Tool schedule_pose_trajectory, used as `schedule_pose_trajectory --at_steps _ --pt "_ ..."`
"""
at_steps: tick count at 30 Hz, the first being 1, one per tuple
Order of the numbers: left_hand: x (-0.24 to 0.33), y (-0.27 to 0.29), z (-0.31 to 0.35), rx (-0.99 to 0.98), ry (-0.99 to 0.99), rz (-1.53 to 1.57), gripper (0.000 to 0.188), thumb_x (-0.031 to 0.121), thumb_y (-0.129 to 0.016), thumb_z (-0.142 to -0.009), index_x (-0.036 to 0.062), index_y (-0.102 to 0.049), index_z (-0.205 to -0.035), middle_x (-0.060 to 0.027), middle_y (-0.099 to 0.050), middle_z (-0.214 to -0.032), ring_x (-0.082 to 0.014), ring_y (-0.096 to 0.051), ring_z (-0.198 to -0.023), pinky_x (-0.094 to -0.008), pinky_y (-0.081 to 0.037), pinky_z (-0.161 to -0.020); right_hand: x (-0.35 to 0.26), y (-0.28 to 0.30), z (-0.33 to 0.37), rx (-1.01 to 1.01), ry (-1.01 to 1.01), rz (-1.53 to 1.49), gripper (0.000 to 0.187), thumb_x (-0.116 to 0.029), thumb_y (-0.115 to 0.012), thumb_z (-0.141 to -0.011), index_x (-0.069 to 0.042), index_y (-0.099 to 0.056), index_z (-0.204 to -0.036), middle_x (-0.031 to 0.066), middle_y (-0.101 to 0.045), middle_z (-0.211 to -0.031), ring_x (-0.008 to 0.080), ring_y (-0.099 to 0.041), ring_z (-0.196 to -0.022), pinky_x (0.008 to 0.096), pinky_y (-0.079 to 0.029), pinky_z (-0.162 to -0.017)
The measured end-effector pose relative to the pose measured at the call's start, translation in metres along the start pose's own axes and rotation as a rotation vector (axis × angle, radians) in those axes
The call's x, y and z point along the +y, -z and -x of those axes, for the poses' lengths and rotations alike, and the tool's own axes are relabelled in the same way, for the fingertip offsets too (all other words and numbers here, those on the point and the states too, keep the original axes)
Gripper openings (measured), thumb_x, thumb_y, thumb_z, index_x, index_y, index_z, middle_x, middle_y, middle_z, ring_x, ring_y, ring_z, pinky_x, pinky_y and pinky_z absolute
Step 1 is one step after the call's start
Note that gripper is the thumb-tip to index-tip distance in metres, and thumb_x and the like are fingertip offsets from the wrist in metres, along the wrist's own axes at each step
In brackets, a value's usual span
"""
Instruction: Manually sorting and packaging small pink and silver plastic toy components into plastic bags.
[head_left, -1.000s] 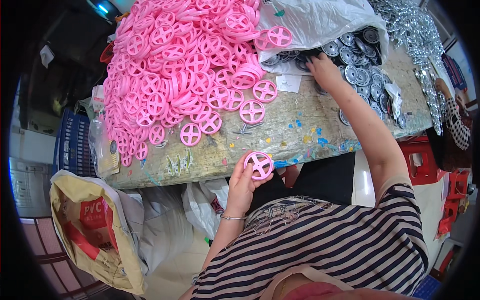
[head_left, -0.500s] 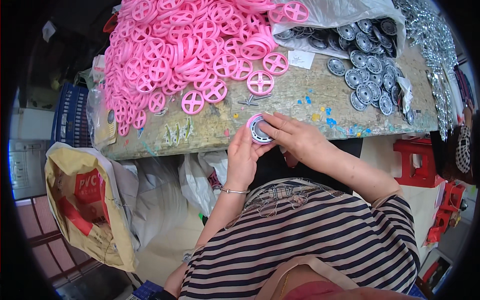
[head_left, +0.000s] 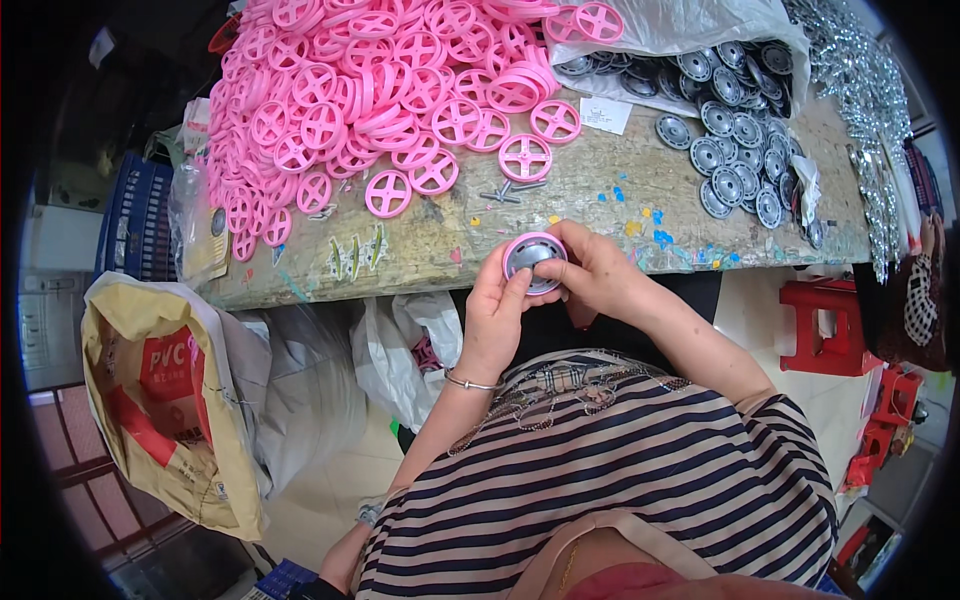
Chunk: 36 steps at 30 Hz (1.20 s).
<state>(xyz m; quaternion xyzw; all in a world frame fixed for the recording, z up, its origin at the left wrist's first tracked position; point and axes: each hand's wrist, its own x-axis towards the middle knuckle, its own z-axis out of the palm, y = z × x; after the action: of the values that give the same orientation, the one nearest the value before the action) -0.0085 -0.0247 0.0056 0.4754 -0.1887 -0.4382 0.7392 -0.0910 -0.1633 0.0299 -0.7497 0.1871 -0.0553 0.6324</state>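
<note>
Between my two hands is a toy wheel (head_left: 534, 255), a pink ring with a silver-grey hubcap lying in it, held just off the table's near edge. My left hand (head_left: 492, 315) grips it from the left and below, its thumb on the hubcap's face. From the right, my right hand (head_left: 605, 278) has its fingers round the ring and its thumb pressed on the hubcap. Pink four-spoked wheels (head_left: 385, 100) form a big heap on the table's left and middle. Loose grey hubcaps (head_left: 728, 183) lie to the right. Several short metal pins (head_left: 512, 191) rest beyond my hands.
The worn wooden table (head_left: 590, 170) has paint specks on it. A white plastic bag (head_left: 690, 28) of hubcaps lies open at the back, near a paper slip (head_left: 605, 115). Silver tinsel (head_left: 860, 90) hangs at right. An open sack (head_left: 140, 300) stands at lower left, a red stool (head_left: 825, 325) at right.
My right hand has shifted from lying over the hubcap to gripping the ring's right side, with its thumb on the face. More of the hubcap shows now.
</note>
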Motion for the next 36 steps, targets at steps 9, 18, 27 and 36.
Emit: schedule_pose_trajectory --at_steps 9,18,27,36 --pt "-0.012 0.045 0.030 0.229 -0.183 -0.301 0.035 0.015 -0.039 -0.101 0.0011 -0.039 -0.133 -0.0113 -0.053 -0.119 -0.0189 -0.059 -0.102 -0.0345 -0.057 -0.079 0.012 -0.024 0.014 -0.038 -0.050 -0.149 0.024 -0.018 -0.062 -0.091 -0.001 -0.057 -0.107 0.0096 -0.065 -0.089 0.0162 -0.062 -0.082 0.0300 -0.051 -0.076" --pt "-0.048 0.201 0.136 0.886 0.090 -0.762 0.031 0.017 -0.042 -0.099 0.0005 -0.049 -0.124 -0.0154 -0.059 -0.108 -0.0239 -0.060 -0.097 -0.0365 -0.052 -0.079 0.035 -0.070 0.004 -0.384 0.034 0.179 0.046 -0.023 -0.058 -0.093 0.004 -0.046 -0.128 0.0202 -0.060 -0.120 0.0278 -0.062 -0.104 0.0339 -0.048 -0.089" --pt "-0.128 0.234 0.135 0.678 0.240 -0.908 0.028 0.015 -0.047 -0.094 0.0035 -0.053 -0.118 -0.0230 -0.062 -0.105 -0.0354 -0.061 -0.100 -0.0392 -0.046 -0.086 0.049 -0.149 -0.057 -0.347 0.053 0.537 0.055 -0.039 -0.067 -0.080 0.005 -0.049 -0.109 0.0277 -0.061 -0.100 0.0409 -0.059 -0.097 0.0446 -0.048 -0.084" --pt "-0.126 0.230 0.125 0.199 0.523 -0.496 0.037 0.017 -0.053 -0.094 0.0024 -0.048 -0.127 -0.0093 -0.061 -0.107 -0.0167 -0.054 -0.100 -0.0282 -0.043 -0.087 0.053 -0.162 -0.054 -0.520 0.264 0.999 0.018 -0.015 -0.064 -0.073 -0.004 -0.066 -0.087 0.0170 -0.064 -0.093 0.0317 -0.065 -0.088 0.0412 -0.053 -0.074"
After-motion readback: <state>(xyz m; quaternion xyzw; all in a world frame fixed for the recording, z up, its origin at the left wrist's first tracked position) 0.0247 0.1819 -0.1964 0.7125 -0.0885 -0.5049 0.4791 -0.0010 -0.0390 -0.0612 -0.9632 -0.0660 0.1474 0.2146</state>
